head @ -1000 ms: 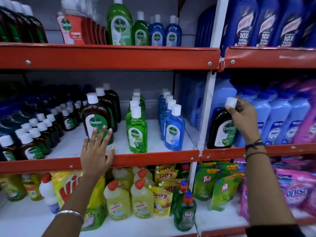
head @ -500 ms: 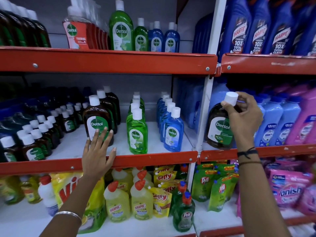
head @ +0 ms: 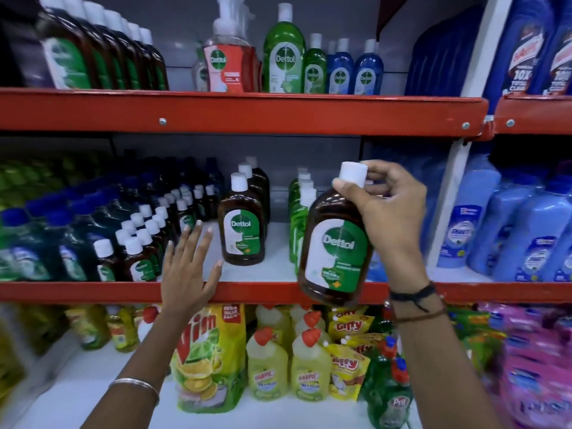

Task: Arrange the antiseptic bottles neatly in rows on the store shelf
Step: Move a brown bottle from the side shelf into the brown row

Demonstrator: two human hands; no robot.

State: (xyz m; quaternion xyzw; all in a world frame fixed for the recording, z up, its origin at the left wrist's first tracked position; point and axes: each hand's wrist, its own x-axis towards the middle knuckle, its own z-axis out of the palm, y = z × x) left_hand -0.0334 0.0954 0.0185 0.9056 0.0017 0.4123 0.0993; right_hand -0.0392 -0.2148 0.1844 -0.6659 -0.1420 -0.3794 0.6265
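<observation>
My right hand [head: 390, 212] grips a large brown Dettol antiseptic bottle [head: 335, 252] by its neck, just under the white cap. The bottle hangs tilted in front of the red edge of the middle shelf [head: 266, 291], clear of the shelf board. My left hand [head: 188, 264] is open with fingers spread, its palm on that red edge, just left of a row of large brown Dettol bottles [head: 243, 230]. Rows of small brown Dettol bottles [head: 145, 243] stand left of my left hand. A row of green Dettol bottles [head: 298, 218] is partly hidden behind the held bottle.
The top shelf [head: 247, 109] carries brown, red, green and blue Dettol bottles. A white upright post [head: 448, 196] separates the bay of light blue bottles [head: 510, 233] on the right. The bottom shelf holds yellow Harpic bottles [head: 267, 370], a Vim pouch [head: 207, 360] and Giffy pouches.
My right hand has lifted the large brown bottle out of the right-hand bay and carried it left, across the post, to the front of the middle shelf. My left hand stays at the shelf edge.
</observation>
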